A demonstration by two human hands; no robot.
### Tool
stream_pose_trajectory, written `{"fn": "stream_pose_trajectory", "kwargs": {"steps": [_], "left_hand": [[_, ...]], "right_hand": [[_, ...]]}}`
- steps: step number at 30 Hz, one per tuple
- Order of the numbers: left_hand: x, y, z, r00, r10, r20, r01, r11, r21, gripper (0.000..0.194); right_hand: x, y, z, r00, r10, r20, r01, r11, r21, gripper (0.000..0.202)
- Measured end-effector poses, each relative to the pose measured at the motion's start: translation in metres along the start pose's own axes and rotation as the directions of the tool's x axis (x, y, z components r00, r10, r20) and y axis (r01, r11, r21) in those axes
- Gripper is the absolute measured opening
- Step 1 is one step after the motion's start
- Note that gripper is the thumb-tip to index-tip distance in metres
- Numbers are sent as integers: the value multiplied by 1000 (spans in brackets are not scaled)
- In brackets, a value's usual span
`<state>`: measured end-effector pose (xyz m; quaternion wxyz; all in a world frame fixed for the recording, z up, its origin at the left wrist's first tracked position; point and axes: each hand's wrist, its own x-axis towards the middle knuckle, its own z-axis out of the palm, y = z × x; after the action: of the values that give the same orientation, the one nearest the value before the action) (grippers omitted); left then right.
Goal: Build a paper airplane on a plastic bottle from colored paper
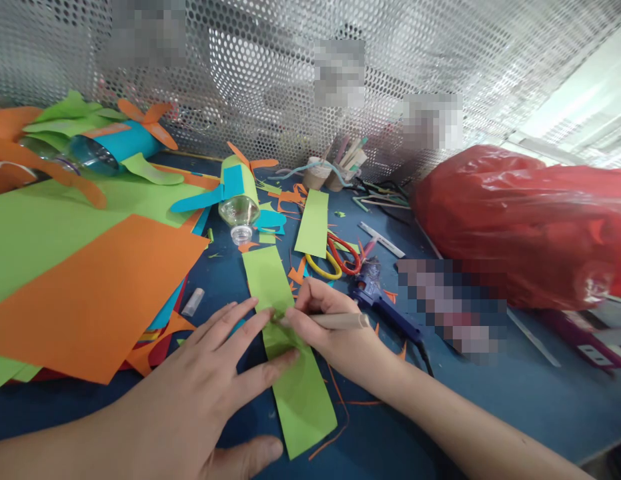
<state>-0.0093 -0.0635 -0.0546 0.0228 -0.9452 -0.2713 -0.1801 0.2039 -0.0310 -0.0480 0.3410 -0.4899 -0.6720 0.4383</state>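
A long strip of green paper [303,400] lies flat on the blue table in front of me. My left hand [225,360] rests over its left side with fingers spread, the fingertips pressing on the paper. In my right hand [325,317] is a pale marker [345,321], gripped like a pen, its tip at the middle of the strip close to my left index finger. Just beyond stands a plastic bottle [240,207] wrapped in green and blue paper, with orange blades on its far end. Another green strip [313,223] partly covers yellow- and red-handled scissors [344,253].
A dark blue glue gun [385,303] with a cord lies right of my right hand. Orange sheets [105,293] and green ones are piled at left. A red plastic bag [520,227] bulges at right. Cups of pens [317,173] stand by the perforated metal screen [270,87].
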Motion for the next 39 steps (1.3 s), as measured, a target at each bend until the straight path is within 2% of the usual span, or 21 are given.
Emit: {"fn": "stream_pose_trajectory", "kwargs": {"steps": [12,22,30,36,39], "left_hand": [[2,-1,0,1000,27,11,-27,997,73,63],[-3,-2,4,999,-35,31,36,999,-24,65],[-3,0,5,997,-61,52,66,993,-100,63],[-4,-2,4,993,-52,106,61,995,-80,62],[-2,-1,3,991,-47,123,57,996,-76,59]], "right_hand": [[-1,-1,-1,997,44,62,-50,993,104,19],[0,-7,-3,988,98,120,-115,983,144,18],[3,-13,-8,985,141,95,-146,988,49,17],[3,-13,-13,992,129,-3,-128,982,-142,16],[4,-10,-14,992,122,-22,-124,978,-166,16]]}}
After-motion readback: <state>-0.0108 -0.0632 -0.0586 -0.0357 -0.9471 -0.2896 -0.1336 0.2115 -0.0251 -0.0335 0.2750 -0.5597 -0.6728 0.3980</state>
